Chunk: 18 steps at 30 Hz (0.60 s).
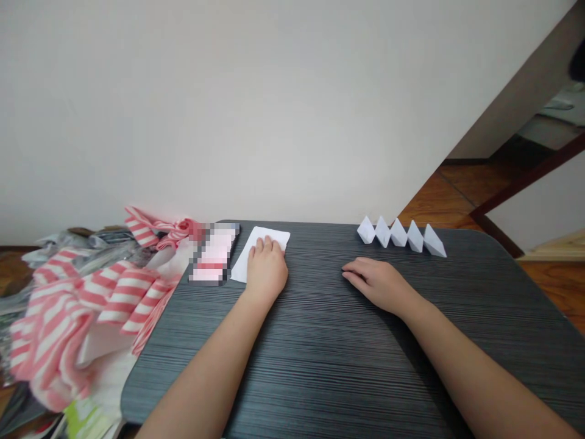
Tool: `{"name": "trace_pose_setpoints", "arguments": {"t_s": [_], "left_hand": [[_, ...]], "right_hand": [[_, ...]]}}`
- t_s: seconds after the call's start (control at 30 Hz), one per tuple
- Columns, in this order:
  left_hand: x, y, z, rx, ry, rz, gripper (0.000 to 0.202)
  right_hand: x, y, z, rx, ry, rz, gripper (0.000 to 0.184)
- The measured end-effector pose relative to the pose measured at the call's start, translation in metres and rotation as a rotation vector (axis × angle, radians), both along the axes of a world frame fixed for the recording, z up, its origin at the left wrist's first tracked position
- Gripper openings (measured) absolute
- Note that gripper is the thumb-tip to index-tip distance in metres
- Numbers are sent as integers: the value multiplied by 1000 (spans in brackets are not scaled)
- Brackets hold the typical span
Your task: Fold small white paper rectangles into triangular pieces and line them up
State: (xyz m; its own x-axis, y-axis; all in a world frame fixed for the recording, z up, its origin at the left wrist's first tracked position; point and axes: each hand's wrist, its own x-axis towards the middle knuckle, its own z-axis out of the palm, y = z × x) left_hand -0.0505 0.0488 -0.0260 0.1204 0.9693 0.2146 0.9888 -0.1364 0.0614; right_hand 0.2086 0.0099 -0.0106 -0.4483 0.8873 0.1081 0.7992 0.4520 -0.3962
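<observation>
My left hand (267, 266) lies palm down on a white sheet or stack of paper (249, 244), its fingers stretched over the right part. How many sheets there are, I cannot tell. My right hand (378, 281) rests on its side on the dark table, fingers slightly bent, with a small gap between thumb and forefinger and nothing visible in it. Beyond it, several small folded white paper shapes (398, 233), pointed like little boats, stand in a row near the table's back edge.
A phone-like slab (214, 250) with a pixelated face lies left of the paper. The dark, streaked table (315, 366) meets a pale wall (274, 110) at the back. Red-and-white striped cloth (123, 289) and plastic bags (103, 253) are heaped beyond its left edge.
</observation>
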Motion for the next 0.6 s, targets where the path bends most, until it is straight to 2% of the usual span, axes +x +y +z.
{"name": "trace_pose_setpoints", "arguments": {"t_s": [0.13,0.37,0.5,0.6], "left_hand": [[0,-1,3,25,5,-10,38],[3,-5,16,23,-41,-52,29],[9,-11,24,161,-153,-106,27],[15,-18,29,248,-253,-235,27]], "right_hand": [[0,0,-1,2,0,-6,24],[0,1,-2,10,13,1,24],[0,1,-2,6,7,1,24],[0,0,-1,7,8,6,24]]}}
